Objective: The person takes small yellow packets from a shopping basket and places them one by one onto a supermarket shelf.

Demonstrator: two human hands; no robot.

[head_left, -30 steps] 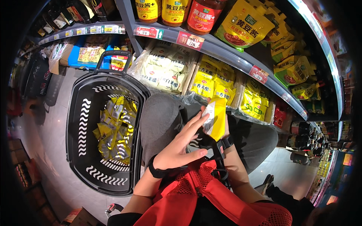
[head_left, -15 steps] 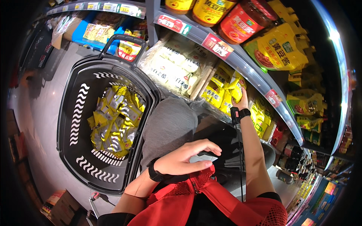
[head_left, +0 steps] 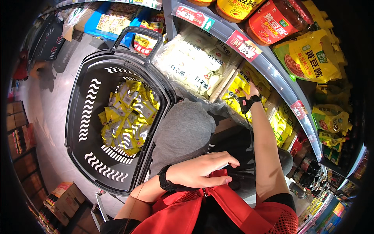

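Observation:
My right hand (head_left: 253, 91) reaches under the shelf into a carton of yellow pouches (head_left: 233, 97). Its fingers are closed on a yellow pouch (head_left: 242, 83) at the top of the pile, partly hidden behind it. My left hand (head_left: 204, 170) hovers in front of my chest, empty, fingers stretched and thumb apart. To the left stands a black basket (head_left: 74, 117) with its handle raised. Inside it lies a heap of yellow and silver pouches (head_left: 130, 113).
White pouches (head_left: 193, 68) in clear plastic sit beside the yellow ones. The shelf edge (head_left: 269, 64) curves above my right hand, carrying jars (head_left: 276, 23) and yellow bags (head_left: 307, 58). My grey-clad knee (head_left: 183, 132) separates basket and carton. A cardboard box (head_left: 66, 201) stands at lower left.
My right hand has pushed the yellow pouch farther back and lower into the carton. My left hand stays in front of my chest. The whole view has shifted slightly.

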